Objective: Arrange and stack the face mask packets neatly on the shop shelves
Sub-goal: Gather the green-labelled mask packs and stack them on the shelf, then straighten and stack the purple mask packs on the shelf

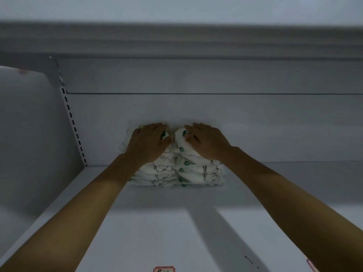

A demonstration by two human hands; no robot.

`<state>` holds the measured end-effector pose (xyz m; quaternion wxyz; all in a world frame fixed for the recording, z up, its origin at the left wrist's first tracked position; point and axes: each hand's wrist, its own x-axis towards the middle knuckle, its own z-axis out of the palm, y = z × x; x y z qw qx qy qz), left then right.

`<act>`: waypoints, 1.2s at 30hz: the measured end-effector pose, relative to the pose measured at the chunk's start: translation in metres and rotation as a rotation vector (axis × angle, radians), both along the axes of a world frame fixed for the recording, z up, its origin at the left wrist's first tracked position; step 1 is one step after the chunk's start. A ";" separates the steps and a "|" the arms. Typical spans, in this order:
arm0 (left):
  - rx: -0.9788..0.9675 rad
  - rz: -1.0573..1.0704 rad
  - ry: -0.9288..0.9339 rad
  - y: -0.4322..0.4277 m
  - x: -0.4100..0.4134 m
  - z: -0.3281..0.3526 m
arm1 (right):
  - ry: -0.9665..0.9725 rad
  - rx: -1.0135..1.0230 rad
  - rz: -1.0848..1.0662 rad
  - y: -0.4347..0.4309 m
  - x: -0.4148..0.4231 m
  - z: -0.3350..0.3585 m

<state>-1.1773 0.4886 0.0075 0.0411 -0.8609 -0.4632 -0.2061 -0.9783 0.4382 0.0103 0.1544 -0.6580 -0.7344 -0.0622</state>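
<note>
Packets [198, 170] show green dots w/ "10". Two stacks sit side by side at the back of the shelf [275, 185]. Left hand [149, 143] & right hand [206, 141] lie flat on top, fingers [157, 127] straight, pressing down. Red-edged label [164, 269], writing unclear.

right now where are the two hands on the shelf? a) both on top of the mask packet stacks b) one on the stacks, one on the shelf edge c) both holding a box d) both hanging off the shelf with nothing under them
a: the left hand lies on top of the left stack of mask packets and the right hand on the right stack, side by side on the shelf.
</note>
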 end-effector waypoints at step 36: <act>0.077 -0.874 0.258 -0.426 0.598 -0.028 | -0.097 -0.246 -0.888 -0.565 0.497 -0.039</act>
